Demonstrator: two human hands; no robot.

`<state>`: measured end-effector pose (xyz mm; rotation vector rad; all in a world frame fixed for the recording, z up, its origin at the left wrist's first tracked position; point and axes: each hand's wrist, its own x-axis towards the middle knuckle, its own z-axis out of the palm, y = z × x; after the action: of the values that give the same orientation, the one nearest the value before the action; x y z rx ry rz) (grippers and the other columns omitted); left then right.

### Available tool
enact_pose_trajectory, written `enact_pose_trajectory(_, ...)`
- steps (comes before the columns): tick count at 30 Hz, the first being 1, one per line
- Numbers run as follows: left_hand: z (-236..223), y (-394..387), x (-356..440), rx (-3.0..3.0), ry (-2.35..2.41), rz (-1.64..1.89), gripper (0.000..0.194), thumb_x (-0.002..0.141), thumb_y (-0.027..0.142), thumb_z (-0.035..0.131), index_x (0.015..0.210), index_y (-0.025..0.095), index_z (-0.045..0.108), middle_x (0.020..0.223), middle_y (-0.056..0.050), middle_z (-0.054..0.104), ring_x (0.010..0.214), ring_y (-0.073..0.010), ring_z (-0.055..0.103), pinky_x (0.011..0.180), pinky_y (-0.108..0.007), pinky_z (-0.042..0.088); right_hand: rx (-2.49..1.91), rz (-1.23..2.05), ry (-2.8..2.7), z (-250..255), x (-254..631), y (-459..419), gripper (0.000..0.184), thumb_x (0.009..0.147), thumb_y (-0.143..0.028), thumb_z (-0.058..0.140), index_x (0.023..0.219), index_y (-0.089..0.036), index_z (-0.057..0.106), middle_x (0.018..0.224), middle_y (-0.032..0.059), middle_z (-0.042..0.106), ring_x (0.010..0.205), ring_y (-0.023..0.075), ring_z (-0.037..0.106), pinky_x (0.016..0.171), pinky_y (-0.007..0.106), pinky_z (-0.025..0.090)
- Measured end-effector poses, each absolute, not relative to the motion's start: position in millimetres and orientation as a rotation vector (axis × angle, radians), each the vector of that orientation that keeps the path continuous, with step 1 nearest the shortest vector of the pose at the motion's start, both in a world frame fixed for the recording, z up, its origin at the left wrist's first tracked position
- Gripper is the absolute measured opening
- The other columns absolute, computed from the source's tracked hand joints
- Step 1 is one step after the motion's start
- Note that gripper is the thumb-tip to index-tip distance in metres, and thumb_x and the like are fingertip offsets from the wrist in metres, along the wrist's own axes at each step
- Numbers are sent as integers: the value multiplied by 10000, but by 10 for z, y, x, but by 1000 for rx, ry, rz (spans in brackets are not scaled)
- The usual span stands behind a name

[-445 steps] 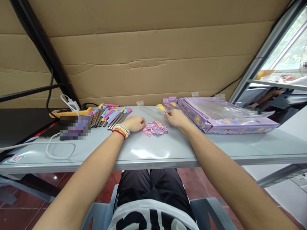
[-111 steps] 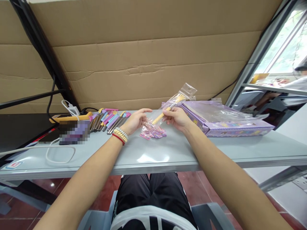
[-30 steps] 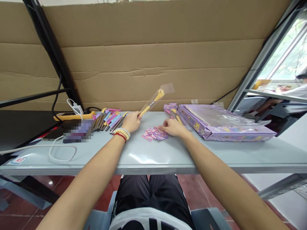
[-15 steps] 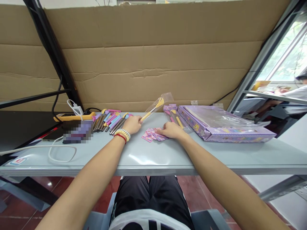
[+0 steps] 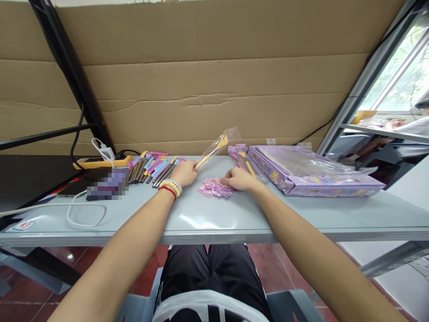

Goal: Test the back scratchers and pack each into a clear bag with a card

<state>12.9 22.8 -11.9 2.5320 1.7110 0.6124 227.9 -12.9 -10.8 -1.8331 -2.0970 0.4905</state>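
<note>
My left hand [image 5: 185, 173] is closed round the handle end of a yellow back scratcher [image 5: 221, 142] inside a clear plastic sleeve. The scratcher's hand-shaped head points up and to the right. At the right edge of a spread pile of small pink printed cards [image 5: 214, 188], my right hand [image 5: 237, 179] has its thumb and fingertips pinched on a card. Just behind that hand lie bagged back scratchers [image 5: 246, 163] with pink and yellow handles and purple header cards. Loose scratchers [image 5: 157, 167] in several colours are heaped to the left of my left hand.
A purple box [image 5: 318, 174] with clear plastic on top stands at the right. A yellow-edged device [image 5: 97, 163], a white cable [image 5: 87, 225] and a blurred purple item [image 5: 109, 184] lie at the left. A cardboard panel [image 5: 214, 76] backs the table.
My right fingertips have shifted slightly and draw together at the edge of the card pile. My left hand keeps its hold on the sleeved scratcher. The camera view tilts slightly.
</note>
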Motion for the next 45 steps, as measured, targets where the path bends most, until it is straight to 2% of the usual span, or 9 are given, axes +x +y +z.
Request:
enact_pose_trajectory(3,-107,209,135,2518,1719,616,280,843,217,437,973,189,683,899,-100,709,858,-244,634,730,-302,442,-1825,453,-2130,-115,2274,-135,383,697,-552,654,654,-176,595,657,40,648,639,156,571,537,248,357)
enact_pose_trajectory(6,-104,204,139,2499,1710,623,281,840,222,448,991,194,683,913,-102,708,871,-252,633,741,-309,446,-1806,440,-2168,-127,2279,-131,417,663,-585,676,683,-174,612,702,49,669,676,168,590,545,249,361)
enact_pose_trajectory(12,-98,209,148,2502,1679,645,281,845,216,443,989,187,682,894,-107,707,851,-256,628,737,-318,443,-1796,446,-2163,-136,2279,-118,337,680,-495,699,731,-178,598,737,49,680,721,176,600,578,246,372)
enact_pose_trajectory(22,-107,216,141,2525,1666,635,280,839,227,445,979,186,684,905,-105,708,842,-250,625,725,-310,442,-1727,518,-2173,-69,2237,-183,261,706,-387,685,730,-182,524,672,-6,592,617,121,514,547,228,331)
enact_pose_trajectory(29,-115,218,145,2548,1655,632,287,839,211,441,978,196,692,893,-95,713,837,-248,631,724,-311,442,-1561,637,-2174,-68,2287,-171,206,776,-295,536,611,-171,516,570,-28,515,557,103,451,538,238,314)
enact_pose_trajectory(32,-107,217,141,2555,1660,634,291,838,206,442,976,199,698,888,-97,715,844,-254,632,723,-314,439,-1472,664,-2006,-64,2343,-142,178,764,-315,534,670,-166,559,574,-23,555,520,104,465,531,238,338)
enact_pose_trajectory(36,-96,215,141,2556,1680,632,296,844,208,434,982,196,696,898,-104,714,846,-258,632,710,-316,436,-1411,433,-1641,-58,2459,-92,111,745,-285,540,794,-186,528,637,-1,633,515,121,533,575,247,402)
enact_pose_trajectory(41,-91,187,160,2590,1647,625,316,839,201,433,1001,209,704,901,-96,716,854,-251,631,729,-312,439,-1615,-88,-1457,-56,2589,-55,155,758,-312,536,656,-208,482,665,38,631,643,164,542,641,270,386)
enact_pose_trajectory(45,-102,171,166,2614,1616,624,332,836,199,437,1033,224,703,928,-85,719,863,-242,634,721,-301,443,-1688,-206,-1471,-53,2593,-72,140,771,-308,511,671,-211,500,692,48,625,646,176,519,621,282,354)
